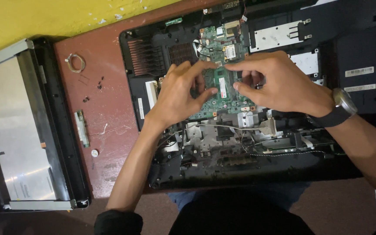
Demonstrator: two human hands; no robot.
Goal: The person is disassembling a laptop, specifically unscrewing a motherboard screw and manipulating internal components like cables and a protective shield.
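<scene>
A narrow green memory module with a white-and-red sticker [222, 87] is lying in its slot near the middle of a green circuit board [223, 65], which is sitting inside an opened black plastic laptop base [362, 48] on a reddish-brown table [101, 117]. The left hand [181, 93] is curling over the module's left edge, thumb and forefinger spread and touching the slot's side. The right hand [275, 82], wearing a dark-strapped wristwatch [342, 106], is pinching in from the right, its thumb tip pressing the module's right edge and its forefinger reaching over the top.

Two white rectangular barcode labels [359, 72] are sticking to the black panel at the base's right side, one above the other. A smaller white label [230, 51] is showing on a card near the top of the board. A copper-coloured finned heatsink [146, 56] is filling the base's upper left.

Left of the base, a detached silver-backed screen panel in a black frame [22, 130] is resting, with a thin green strip board [82, 127], loose black screws [100, 83] and a coiled wire ring [75, 62] between them.
</scene>
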